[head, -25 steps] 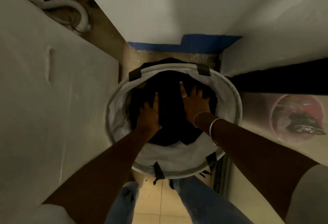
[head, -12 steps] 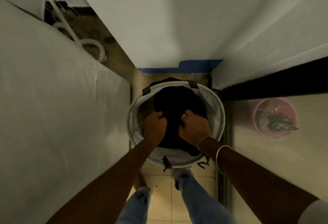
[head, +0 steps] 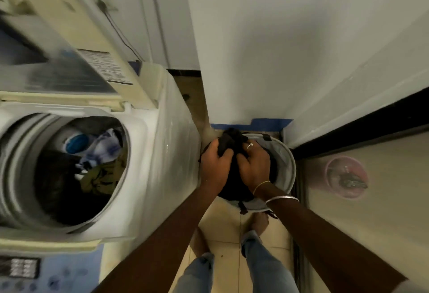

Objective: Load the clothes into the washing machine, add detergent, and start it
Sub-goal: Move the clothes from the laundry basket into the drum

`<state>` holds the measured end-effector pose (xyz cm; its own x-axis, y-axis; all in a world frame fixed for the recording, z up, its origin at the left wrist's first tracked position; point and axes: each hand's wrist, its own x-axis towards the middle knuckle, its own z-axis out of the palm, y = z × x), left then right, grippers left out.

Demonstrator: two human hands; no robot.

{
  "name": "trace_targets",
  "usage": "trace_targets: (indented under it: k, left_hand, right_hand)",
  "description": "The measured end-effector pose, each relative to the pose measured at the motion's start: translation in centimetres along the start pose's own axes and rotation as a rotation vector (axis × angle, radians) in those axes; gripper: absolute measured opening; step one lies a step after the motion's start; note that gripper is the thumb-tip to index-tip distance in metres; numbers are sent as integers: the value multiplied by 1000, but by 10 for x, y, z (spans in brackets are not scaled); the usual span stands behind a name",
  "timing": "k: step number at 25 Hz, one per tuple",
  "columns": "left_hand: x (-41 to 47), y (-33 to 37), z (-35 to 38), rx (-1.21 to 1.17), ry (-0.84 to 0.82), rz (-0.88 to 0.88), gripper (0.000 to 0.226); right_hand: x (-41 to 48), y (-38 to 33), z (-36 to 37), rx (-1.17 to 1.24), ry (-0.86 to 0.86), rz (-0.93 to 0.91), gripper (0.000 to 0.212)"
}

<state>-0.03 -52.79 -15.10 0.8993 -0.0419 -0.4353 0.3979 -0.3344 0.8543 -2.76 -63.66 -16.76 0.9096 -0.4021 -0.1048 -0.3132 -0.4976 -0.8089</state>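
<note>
Right now, on the head camera, my left hand (head: 214,162) and right hand (head: 253,167) each have a full grip on the dark clothes (head: 232,139), fingers curled round soft, limp fabric. The bundle sits half out of the round, pale cloth-walled basket (head: 290,167) on the floor at the right. I use both hands, I judge, because the floppy bundle would trail. Just left stands the white washing machine (head: 148,153), its lid (head: 69,67) raised and its ribbed drum holding crumpled garments (head: 99,172).

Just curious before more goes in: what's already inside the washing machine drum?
In the drum lie a white-and-blue cloth, an olive garment and dark clothes. Whatever lies under them is covered.
</note>
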Motion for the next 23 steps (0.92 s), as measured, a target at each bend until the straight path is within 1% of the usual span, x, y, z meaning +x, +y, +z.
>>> trace_targets:
  k: [2, 5, 7, 10, 15, 17, 19, 21, 23]
  left_hand:
    - [-21, 31, -32, -14, 64, 71, 15]
    - [-54, 77, -81, -94, 154, 170, 20]
    - [-75, 106, -122, -185, 223, 225, 21]
    - [-95, 138, -188, -293, 342, 269, 14]
    - [-121, 165, -312, -456, 555, 305, 14]
    - [-124, 170, -362, -522, 658, 348, 17]
    - [-118, 167, -406, -557, 700, 348, 20]
    - [-106, 150, -436, -531, 694, 285, 22]
    - [-88, 120, -449, -431, 679, 193, 23]
  right_hand:
    - [-10, -45, -8, 82, 7, -72, 26]
    - [-22, -111, -11, 222, 15, -194, 8]
    - [-29, -161, -5, 305, 1, -273, 11]
    - [-35, -234, 17, 427, -48, -369, 12]
    - [-63, -365, 67, 563, -126, -622, 17]
    - [-72, -411, 97, 648, -186, -635, 16]
    - [-76, -441, 129, 718, -210, -588, 14]
    - [-74, -447, 163, 712, -223, -508, 10]
    - [-71, -429, 193, 601, -262, -423, 10]
